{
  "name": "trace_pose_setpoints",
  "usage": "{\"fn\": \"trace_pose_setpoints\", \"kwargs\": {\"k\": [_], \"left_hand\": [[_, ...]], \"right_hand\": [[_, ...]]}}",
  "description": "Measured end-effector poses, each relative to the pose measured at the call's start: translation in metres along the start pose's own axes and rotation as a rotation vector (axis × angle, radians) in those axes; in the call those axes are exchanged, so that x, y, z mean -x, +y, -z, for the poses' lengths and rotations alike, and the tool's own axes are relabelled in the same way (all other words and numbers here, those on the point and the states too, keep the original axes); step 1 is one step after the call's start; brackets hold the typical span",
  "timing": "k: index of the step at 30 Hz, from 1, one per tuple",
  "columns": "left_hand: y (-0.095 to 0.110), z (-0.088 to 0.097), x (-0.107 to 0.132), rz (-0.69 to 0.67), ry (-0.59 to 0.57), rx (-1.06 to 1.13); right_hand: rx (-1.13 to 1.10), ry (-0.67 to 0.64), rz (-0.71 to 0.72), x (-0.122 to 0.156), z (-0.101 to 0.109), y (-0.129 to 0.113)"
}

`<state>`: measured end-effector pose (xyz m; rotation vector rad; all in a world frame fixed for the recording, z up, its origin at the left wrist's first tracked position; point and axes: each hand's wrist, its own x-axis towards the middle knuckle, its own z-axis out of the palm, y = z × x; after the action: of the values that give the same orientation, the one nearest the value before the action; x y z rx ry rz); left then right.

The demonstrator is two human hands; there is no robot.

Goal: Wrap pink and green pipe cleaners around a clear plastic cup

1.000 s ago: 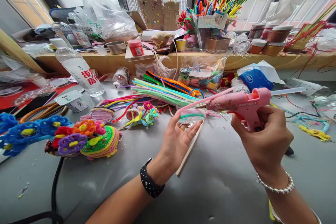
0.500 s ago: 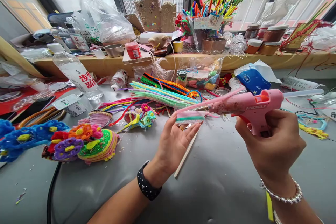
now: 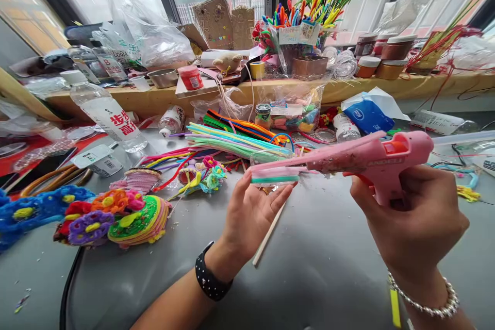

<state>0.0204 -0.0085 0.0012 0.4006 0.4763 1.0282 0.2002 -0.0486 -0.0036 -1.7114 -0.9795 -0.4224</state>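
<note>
My left hand (image 3: 253,214) holds a small clear plastic cup (image 3: 274,184) between thumb and fingers, its palm turned up. Teal and pale pink pipe cleaner (image 3: 275,171) runs round the cup's side. A pink strand stretches from the cup toward the upper right, along the glue gun. In my right hand (image 3: 419,227) is a pink hot glue gun (image 3: 371,157), gripped by its handle, with a clear glue stick (image 3: 464,137) out of its back. The gun's nozzle points left at the cup's right side; whether it touches cannot be made out.
Behind my hands lies a bundle of pipe cleaners (image 3: 235,142). Pipe-cleaner flowers (image 3: 100,216) and a water bottle (image 3: 108,113) stand at left. A wooden stick (image 3: 268,237) lies under my left hand. Jars (image 3: 398,47) line the back ledge.
The glue gun and my right hand have shifted slightly right and down. My left hand still holds the cup, and the whole view has swung a little.
</note>
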Motion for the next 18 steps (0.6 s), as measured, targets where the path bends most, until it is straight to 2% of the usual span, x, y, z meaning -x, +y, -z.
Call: {"fn": "trace_pose_setpoints", "kwargs": {"k": [4,12,18], "left_hand": [[0.0005,-0.0008,0.001,0.004,-0.018,0.013],[0.0018,-0.0038,0.0019,-0.008,-0.015,-0.008],[0.0021,-0.0043,0.0022,-0.013,0.005,-0.01]], "right_hand": [[-0.015,-0.023,-0.029,-0.0012,0.0016,0.0009],[0.008,0.039,0.091,-0.001,0.0,0.0063],[0.007,0.023,0.086,-0.0013,0.0014,0.0039]]}}
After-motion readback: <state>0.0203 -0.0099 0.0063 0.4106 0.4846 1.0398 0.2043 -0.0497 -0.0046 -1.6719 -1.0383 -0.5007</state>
